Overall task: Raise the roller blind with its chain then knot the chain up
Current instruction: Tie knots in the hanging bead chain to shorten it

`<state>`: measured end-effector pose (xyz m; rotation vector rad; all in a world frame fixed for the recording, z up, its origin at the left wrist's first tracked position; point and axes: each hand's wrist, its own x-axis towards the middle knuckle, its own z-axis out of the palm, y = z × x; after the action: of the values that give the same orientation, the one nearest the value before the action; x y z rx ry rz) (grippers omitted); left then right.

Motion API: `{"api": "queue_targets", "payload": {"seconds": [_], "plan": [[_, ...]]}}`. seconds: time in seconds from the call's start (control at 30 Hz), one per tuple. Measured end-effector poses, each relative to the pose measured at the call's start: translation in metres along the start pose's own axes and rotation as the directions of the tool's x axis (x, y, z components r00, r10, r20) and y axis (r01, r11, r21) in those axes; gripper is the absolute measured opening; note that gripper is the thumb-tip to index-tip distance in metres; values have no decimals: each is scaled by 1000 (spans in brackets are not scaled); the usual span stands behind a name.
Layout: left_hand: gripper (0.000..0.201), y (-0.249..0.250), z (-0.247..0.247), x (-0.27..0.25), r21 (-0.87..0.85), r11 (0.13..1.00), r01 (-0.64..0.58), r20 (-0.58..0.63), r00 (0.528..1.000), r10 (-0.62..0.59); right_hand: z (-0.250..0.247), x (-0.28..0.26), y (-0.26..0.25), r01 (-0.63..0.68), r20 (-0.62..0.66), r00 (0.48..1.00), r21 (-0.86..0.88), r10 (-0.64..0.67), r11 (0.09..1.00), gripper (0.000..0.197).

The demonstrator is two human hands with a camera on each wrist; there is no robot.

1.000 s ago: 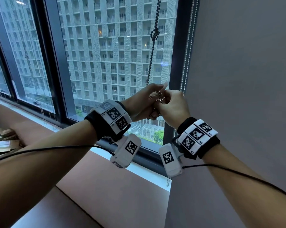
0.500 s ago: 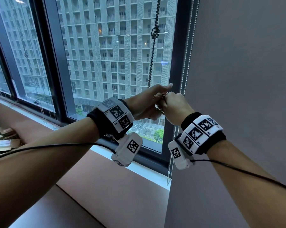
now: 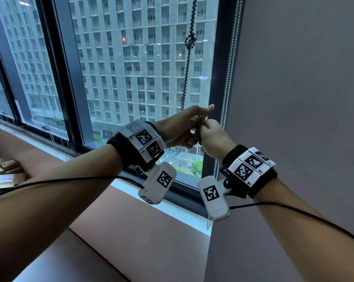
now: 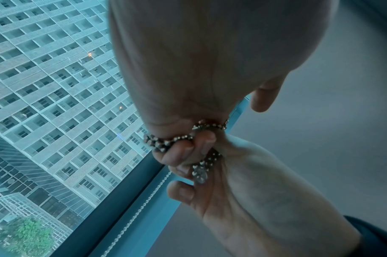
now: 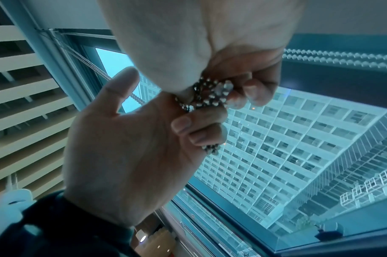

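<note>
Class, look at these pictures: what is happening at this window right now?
A person stands at a window with both hands raised together on a bead chain. The left hand and right hand each pinch a bunched length of it between curled fingers. Higher up, the chain already has one knot. To the right, a grey blind hangs down with its own pale chain beside it, untouched. The second knot looks unfinished.

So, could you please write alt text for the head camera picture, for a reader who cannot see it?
Two bare hands meet in front of a window, the left hand and right hand both pinching a bunched loop of dark bead chain. The chain hangs down to them from above, with one knot already tied higher up. A lowered grey blind fills the right side.
</note>
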<state>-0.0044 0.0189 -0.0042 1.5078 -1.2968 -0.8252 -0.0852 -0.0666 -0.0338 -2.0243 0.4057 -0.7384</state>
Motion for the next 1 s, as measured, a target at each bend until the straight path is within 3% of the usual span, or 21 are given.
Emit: {"api": "queue_targets", "payload": {"seconds": [0.13,0.2,0.27,0.37,0.63,0.73,0.8,0.9,0.97,1.0], "plan": [[80,2,0,-1,52,999,8,2,1000,-8,4,-4,-1,14,-10,1000,111,-13,994,35],[84,1,-1,-2,63,998,0,-4,1000,1,3,-7,-5,-10,24,1000,250,4,968,37],[78,1,-2,-4,70,997,-13,-5,1000,13,2,-8,-5,-30,56,998,335,12,942,36],[73,1,-4,-6,76,997,-17,-2,1000,17,3,-8,-3,-21,79,997,331,-6,944,37],[56,-2,-6,-9,38,999,-3,38,999,2,8,-11,-4,30,48,997,518,-65,855,41],[45,-2,-8,-11,-9,1000,16,60,998,-16,9,-9,1,39,15,998,563,-57,826,25],[51,-4,-9,-12,-21,1000,16,46,999,-15,9,-12,4,56,31,995,602,-94,797,23],[48,-4,-10,-14,-47,999,-3,47,999,5,6,-15,4,49,140,975,620,-172,783,49],[47,-4,-10,-16,-86,996,-5,65,998,10,6,-12,2,-4,198,971,586,-138,810,74],[48,-4,-11,-16,-99,995,-7,63,998,13,7,-10,1,-19,196,973,583,-118,812,73]]}}
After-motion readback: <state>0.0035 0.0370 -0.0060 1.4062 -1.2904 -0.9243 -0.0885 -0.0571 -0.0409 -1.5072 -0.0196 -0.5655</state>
